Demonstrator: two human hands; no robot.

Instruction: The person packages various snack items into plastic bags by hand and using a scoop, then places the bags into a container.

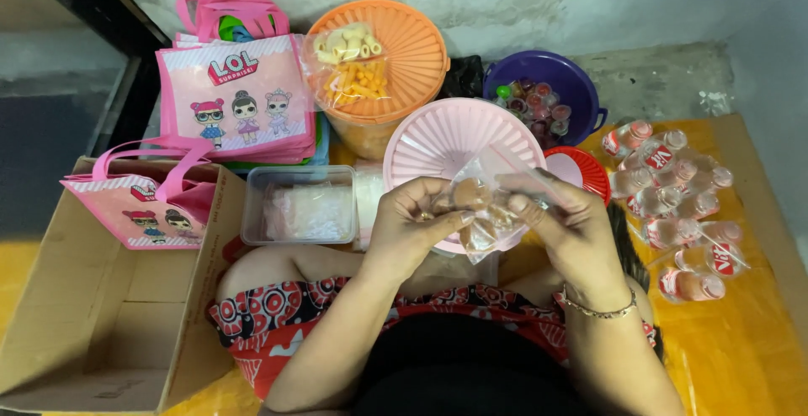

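In the head view, a small clear plastic bag (497, 201) is held up over the lap, just in front of the pink ribbed lid (446, 134). The left hand (412, 222) is curled, its fingertips pinching a round brownish sweet (470, 193) at the mouth of the bag; the right hand (560, 214) is closed on the bag's other edge, keeping it spread. The step is judged best done with the mouth kept wide and level, so that the pieces already inside are not spilled, and the sweet released only once it is well past the rim. Small pink-capped bottles (673, 205) lie on the yellow floor (741, 357) to the right; a cardboard box (101, 315) with a pink tote bag (139, 205) is seen at the left
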